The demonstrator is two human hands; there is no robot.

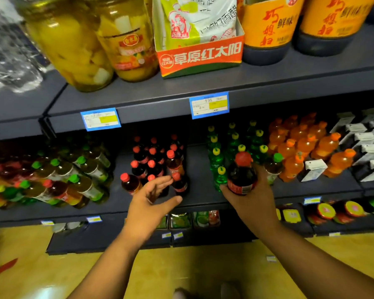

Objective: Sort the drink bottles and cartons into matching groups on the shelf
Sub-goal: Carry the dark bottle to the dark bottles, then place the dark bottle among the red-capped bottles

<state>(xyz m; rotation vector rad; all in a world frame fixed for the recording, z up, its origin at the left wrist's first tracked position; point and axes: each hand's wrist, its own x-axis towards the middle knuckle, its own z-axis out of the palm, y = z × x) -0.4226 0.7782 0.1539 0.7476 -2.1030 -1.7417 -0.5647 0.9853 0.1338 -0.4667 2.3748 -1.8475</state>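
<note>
The shelf (200,169) has a bare strip between the red-capped group (153,162) and the green bottles (216,157). At its front edge, just before the green bottles, the right hand (249,201) grips 1 dark bottle (242,176), long axis upright, red cap up. The left hand (147,199) has its fingers (163,182) spread, holding nothing, near the red-capped group.

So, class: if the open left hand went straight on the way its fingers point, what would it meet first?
Probably the front red-capped dark bottle of the middle group: the left hand points at it and seems nearly there, though depth is unclear.
</note>
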